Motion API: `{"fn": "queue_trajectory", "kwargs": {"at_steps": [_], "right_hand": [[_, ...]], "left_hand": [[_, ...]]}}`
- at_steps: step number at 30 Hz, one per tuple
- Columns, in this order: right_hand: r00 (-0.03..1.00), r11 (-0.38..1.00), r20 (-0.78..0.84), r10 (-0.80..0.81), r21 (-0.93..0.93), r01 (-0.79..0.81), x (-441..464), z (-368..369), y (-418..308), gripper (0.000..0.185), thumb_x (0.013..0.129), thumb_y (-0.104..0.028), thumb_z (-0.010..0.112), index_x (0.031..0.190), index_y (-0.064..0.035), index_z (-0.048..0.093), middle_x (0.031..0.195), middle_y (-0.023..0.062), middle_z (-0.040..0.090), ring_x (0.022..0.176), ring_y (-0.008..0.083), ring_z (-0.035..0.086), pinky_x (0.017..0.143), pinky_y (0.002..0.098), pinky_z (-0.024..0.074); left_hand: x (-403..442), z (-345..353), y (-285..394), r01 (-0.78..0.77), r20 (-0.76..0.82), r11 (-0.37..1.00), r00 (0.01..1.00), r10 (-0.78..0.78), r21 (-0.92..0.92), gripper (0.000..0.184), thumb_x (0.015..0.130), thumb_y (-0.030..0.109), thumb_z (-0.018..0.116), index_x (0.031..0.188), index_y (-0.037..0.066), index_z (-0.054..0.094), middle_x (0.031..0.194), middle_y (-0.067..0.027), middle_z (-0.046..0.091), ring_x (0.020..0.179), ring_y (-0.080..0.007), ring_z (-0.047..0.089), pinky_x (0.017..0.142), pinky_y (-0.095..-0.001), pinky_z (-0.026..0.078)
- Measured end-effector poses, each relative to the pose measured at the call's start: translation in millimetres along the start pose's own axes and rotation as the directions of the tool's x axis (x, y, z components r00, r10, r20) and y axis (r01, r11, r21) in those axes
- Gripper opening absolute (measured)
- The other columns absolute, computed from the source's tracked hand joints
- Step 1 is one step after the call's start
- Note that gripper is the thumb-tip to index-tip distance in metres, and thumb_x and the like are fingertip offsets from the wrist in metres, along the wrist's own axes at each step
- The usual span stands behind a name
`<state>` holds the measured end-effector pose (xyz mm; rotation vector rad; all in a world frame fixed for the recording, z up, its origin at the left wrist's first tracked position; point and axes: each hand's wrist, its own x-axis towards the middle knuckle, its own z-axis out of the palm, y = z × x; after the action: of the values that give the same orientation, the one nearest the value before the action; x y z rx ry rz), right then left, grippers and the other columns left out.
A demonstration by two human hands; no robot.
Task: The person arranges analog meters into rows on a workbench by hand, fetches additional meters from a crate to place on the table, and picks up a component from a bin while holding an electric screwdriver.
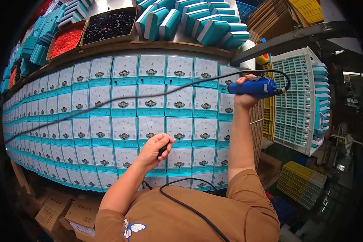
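Note:
My right hand point(247, 99) is wrapped round a blue electric screwdriver point(256, 87), held above the right end of the rows, its black cable point(149, 97) running leftward across the meters. My left hand point(155, 150) is closed with a small black part point(163, 150) showing between the fingers; how many pieces it holds I cannot tell. Beneath both hands stand rows of teal-and-white analog panel meters point(180, 128), each with a dial face and small metal posts on a teal base. A few posts in the top row carry black caps point(142, 80).
Behind the rows, a shelf bears a box of black parts point(109, 28), a box of red parts point(67, 42) and stacked teal cases point(214, 30). A white crate point(292, 101) stands at right, a yellow crate point(296, 181) below it. Cardboard boxes point(52, 215) sit lower left.

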<state>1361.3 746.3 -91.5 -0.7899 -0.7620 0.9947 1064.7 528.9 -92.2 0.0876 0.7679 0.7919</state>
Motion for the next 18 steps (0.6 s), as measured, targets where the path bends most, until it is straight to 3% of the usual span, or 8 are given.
{"fn": "queue_trajectory", "kwargs": {"at_steps": [5, 8, 9, 14, 15, 18], "right_hand": [[0.988, 1.0, 0.155, -0.009, 0.008, 0.008, -3, 1, 6, 0.033, 0.095, -0.036, 0.048, 0.091, -0.0039, 0.056, 0.07, 0.0101, 0.058, 0.062, 0.0216, 0.059, 0.064, 0.0355, 0.0504], [0.991, 0.997, 0.127, -0.046, -0.048, 0.053, -12, 10, 6, 0.029, 0.095, -0.032, 0.048, 0.093, -0.0041, 0.056, 0.072, 0.0105, 0.058, 0.063, 0.0214, 0.059, 0.064, 0.0356, 0.0503], [0.991, 0.996, 0.133, -0.03, -0.084, 0.041, -9, 1, 10, 0.034, 0.095, -0.037, 0.047, 0.094, -0.0042, 0.056, 0.073, 0.0107, 0.059, 0.062, 0.0218, 0.059, 0.064, 0.0361, 0.0502], [1.0, 0.994, 0.001, 0.024, 0.109, -0.024, 16, -15, -19, 0.048, 0.092, -0.049, 0.044, 0.1, -0.0047, 0.06, 0.072, 0.0097, 0.059, 0.062, 0.0224, 0.058, 0.067, 0.0368, 0.049], [0.991, 0.988, 0.134, 0.015, 0.151, -0.035, 10, -12, -39, 0.047, 0.091, -0.048, 0.044, 0.101, -0.0063, 0.062, 0.072, 0.0093, 0.059, 0.064, 0.0215, 0.057, 0.073, 0.0377, 0.0464], [0.92, 0.849, 0.365, 0.14, 0.433, -0.302, -38, 17, -85, 0.043, 0.092, -0.046, 0.046, 0.1, -0.0075, 0.061, 0.067, 0.0057, 0.055, 0.07, 0.0202, 0.053, 0.083, 0.0389, 0.0395]], "left_hand": [[4, 5, 1, 0.023, -0.031, 0.999, 0.999, -0.021, 0.038, 0.019, 0.1, 0.022, 0.056, 0.101, 0.003, 0.06, 0.074, -0.0017, 0.059, 0.054, -0.004, 0.048, 0.042, -0.0169, 0.033], [5, 8, 1, 0.039, -0.022, 0.999, 0.999, -0.039, 0.035, 0.018, 0.1, 0.021, 0.057, 0.101, 0.004, 0.06, 0.074, -0.0011, 0.059, 0.053, -0.0041, 0.047, 0.041, -0.0169, 0.032], [7, 5, -1, 0.05, 0.0, 0.999, 0.999, -0.05, 0.02, 0.018, 0.1, 0.021, 0.057, 0.101, 0.004, 0.06, 0.074, -0.0009, 0.059, 0.053, -0.0041, 0.047, 0.041, -0.0169, 0.032], [16, 16, 2, 0.029, -0.025, 0.999, 0.999, -0.03, -0.03, 0.016, 0.1, 0.021, 0.056, 0.1, 0.004, 0.058, 0.072, -0.0009, 0.058, 0.051, -0.0046, 0.046, 0.039, -0.0172, 0.032], [20, 19, 5, 0.011, -0.047, 1.0, 0.999, -0.012, -0.02, 0.017, 0.1, 0.021, 0.056, 0.099, 0.005, 0.057, 0.072, -0.001, 0.058, 0.05, -0.0047, 0.045, 0.039, -0.0172, 0.031], [35, 37, 0, -0.033, -0.056, 0.999, 0.998, 0.033, -0.01, 0.017, 0.1, 0.022, 0.055, 0.098, 0.005, 0.056, 0.071, -0.0013, 0.058, 0.049, -0.0052, 0.045, 0.038, -0.0172, 0.031]]}}
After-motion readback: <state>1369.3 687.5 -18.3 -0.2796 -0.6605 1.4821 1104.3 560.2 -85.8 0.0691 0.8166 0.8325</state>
